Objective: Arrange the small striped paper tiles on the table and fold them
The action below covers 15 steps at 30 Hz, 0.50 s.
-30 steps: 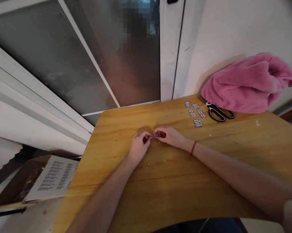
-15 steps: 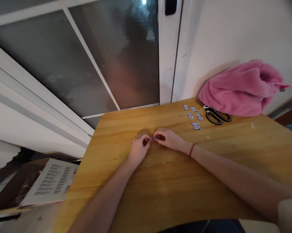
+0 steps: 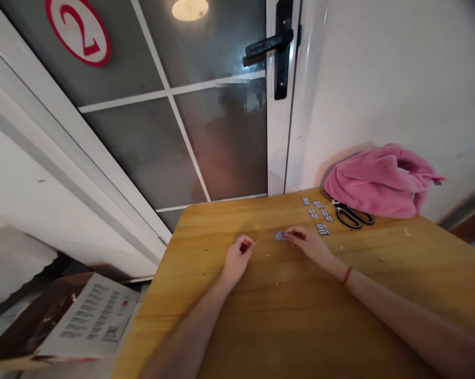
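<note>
My right hand point(image 3: 306, 243) pinches a small blue-and-white card-like piece point(image 3: 279, 236) by its right edge, low over the wooden table. To its left, my left hand point(image 3: 239, 258) rests near the tabletop with its fingers curled in and thumb and forefinger tips close together; nothing shows between them. Several similar small blue-and-white pieces lie flat in a loose group beyond my right hand, the nearest being a striped one point(image 3: 322, 229). Black-handled scissors point(image 3: 354, 216) lie beside that group, their blades hidden under a pink plush cloth point(image 3: 379, 181).
The wooden table point(image 3: 261, 326) stands against a white wall and a frosted-glass door point(image 3: 142, 152) with a black handle point(image 3: 269, 45). A blurred figure shows behind the glass. At lower left is an open cardboard box point(image 3: 91, 316) with printed flaps. Tiny white specks dot the tabletop.
My hands have moved apart: the left has let go of the small piece, and the right has carried it to the right. The view has tilted up, showing more of the door.
</note>
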Each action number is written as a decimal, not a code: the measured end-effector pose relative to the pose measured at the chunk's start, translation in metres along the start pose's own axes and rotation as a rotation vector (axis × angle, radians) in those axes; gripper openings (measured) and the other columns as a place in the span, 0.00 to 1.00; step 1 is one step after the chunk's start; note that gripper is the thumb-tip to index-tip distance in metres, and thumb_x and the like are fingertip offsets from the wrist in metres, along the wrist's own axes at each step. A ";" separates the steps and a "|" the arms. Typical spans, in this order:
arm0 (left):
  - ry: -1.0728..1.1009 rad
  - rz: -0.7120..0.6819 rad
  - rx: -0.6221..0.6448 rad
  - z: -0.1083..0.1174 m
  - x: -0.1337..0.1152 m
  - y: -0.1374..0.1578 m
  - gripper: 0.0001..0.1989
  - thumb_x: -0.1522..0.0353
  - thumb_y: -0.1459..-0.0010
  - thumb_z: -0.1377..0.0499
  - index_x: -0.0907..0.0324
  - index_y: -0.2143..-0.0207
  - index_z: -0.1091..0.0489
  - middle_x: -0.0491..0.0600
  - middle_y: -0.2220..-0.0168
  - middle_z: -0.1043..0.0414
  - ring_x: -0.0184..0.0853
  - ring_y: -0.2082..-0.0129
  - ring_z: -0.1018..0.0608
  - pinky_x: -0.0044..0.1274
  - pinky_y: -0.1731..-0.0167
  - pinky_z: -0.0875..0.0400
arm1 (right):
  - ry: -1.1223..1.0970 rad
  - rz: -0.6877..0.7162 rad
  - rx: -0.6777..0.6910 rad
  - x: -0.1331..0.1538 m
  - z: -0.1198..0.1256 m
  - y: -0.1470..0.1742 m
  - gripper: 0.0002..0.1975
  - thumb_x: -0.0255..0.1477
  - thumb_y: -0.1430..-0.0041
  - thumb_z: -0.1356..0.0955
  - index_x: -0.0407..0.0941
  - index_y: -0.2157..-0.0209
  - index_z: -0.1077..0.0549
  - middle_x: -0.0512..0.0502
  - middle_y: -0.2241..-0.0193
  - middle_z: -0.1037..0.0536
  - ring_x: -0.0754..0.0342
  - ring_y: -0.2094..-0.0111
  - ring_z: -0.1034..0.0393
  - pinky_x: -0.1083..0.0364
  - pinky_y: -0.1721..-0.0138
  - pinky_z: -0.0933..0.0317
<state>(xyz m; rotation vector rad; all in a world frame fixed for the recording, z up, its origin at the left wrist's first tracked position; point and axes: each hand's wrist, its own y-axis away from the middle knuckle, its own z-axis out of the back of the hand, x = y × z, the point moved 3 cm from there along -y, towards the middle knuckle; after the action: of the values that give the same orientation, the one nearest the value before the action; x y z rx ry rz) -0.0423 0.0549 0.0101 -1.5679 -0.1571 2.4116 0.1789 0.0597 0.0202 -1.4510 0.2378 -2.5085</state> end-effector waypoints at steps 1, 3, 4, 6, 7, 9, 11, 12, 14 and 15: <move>0.004 -0.001 -0.011 0.000 0.001 0.000 0.09 0.63 0.45 0.47 0.59 0.74 0.37 0.42 0.77 0.38 0.28 0.75 0.34 0.19 0.72 0.40 | 0.025 -0.067 -0.099 -0.009 0.018 0.006 0.14 0.40 0.47 0.36 0.44 0.70 0.27 0.47 0.75 0.26 0.55 0.76 0.35 0.56 0.74 0.42; 0.014 -0.001 -0.024 -0.002 0.001 -0.001 0.08 0.64 0.44 0.47 0.59 0.74 0.38 0.42 0.76 0.38 0.28 0.75 0.34 0.19 0.72 0.40 | 0.158 -0.125 -0.369 -0.025 0.058 0.016 0.15 0.41 0.48 0.36 0.44 0.69 0.28 0.45 0.73 0.25 0.53 0.74 0.34 0.55 0.72 0.41; 0.018 -0.001 -0.027 -0.002 0.001 -0.001 0.08 0.64 0.45 0.47 0.59 0.74 0.38 0.42 0.77 0.39 0.28 0.75 0.34 0.19 0.72 0.40 | 0.235 -0.146 -0.459 -0.033 0.077 0.021 0.15 0.41 0.48 0.37 0.44 0.69 0.28 0.44 0.72 0.24 0.52 0.73 0.33 0.54 0.71 0.41; 0.029 -0.002 -0.022 -0.003 0.000 0.000 0.08 0.65 0.45 0.47 0.59 0.74 0.38 0.42 0.77 0.39 0.28 0.75 0.35 0.19 0.72 0.40 | 0.346 -0.221 -0.562 -0.048 0.104 0.025 0.14 0.40 0.48 0.38 0.43 0.70 0.29 0.43 0.73 0.24 0.50 0.73 0.32 0.53 0.71 0.42; 0.033 -0.003 -0.017 -0.004 -0.001 0.000 0.07 0.65 0.45 0.46 0.59 0.74 0.38 0.42 0.77 0.39 0.28 0.75 0.35 0.19 0.72 0.40 | 0.387 -0.249 -0.572 -0.055 0.112 0.026 0.14 0.39 0.49 0.38 0.43 0.71 0.29 0.42 0.73 0.24 0.49 0.72 0.32 0.52 0.71 0.42; 0.041 -0.001 -0.003 -0.003 -0.004 0.002 0.07 0.66 0.45 0.46 0.58 0.74 0.38 0.42 0.77 0.38 0.28 0.75 0.35 0.20 0.72 0.40 | 0.426 -0.280 -0.598 -0.063 0.118 0.026 0.14 0.39 0.49 0.38 0.43 0.70 0.30 0.40 0.73 0.24 0.47 0.71 0.31 0.52 0.71 0.42; 0.046 0.003 0.009 -0.003 -0.005 0.004 0.07 0.66 0.45 0.46 0.58 0.74 0.38 0.42 0.76 0.38 0.28 0.75 0.35 0.20 0.71 0.40 | 0.430 -0.286 -0.625 -0.068 0.113 0.027 0.14 0.37 0.49 0.38 0.42 0.65 0.31 0.40 0.73 0.25 0.47 0.71 0.30 0.53 0.71 0.41; 0.044 0.006 0.014 -0.003 -0.005 0.004 0.06 0.66 0.45 0.47 0.58 0.73 0.38 0.42 0.76 0.38 0.28 0.75 0.35 0.20 0.71 0.40 | 0.427 -0.283 -0.622 -0.069 0.108 0.028 0.15 0.36 0.49 0.38 0.42 0.62 0.32 0.41 0.73 0.25 0.48 0.72 0.30 0.53 0.71 0.41; 0.025 0.013 0.022 -0.002 -0.004 0.004 0.06 0.66 0.45 0.47 0.58 0.73 0.38 0.42 0.76 0.38 0.28 0.74 0.34 0.20 0.70 0.40 | 0.422 -0.269 -0.574 -0.068 0.098 0.028 0.15 0.34 0.48 0.38 0.43 0.59 0.34 0.43 0.73 0.25 0.49 0.72 0.30 0.55 0.72 0.41; 0.009 0.015 0.027 -0.002 -0.003 0.003 0.06 0.66 0.45 0.47 0.58 0.73 0.38 0.42 0.75 0.37 0.28 0.74 0.34 0.20 0.70 0.39 | 0.433 -0.273 -0.548 -0.068 0.095 0.027 0.14 0.33 0.47 0.38 0.43 0.59 0.34 0.44 0.73 0.25 0.50 0.72 0.30 0.55 0.72 0.42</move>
<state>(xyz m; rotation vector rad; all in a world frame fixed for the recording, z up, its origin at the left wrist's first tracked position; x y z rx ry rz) -0.0393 0.0511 0.0113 -1.5736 -0.1104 2.4071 0.2970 0.0502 0.0039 -1.1256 0.9221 -3.1323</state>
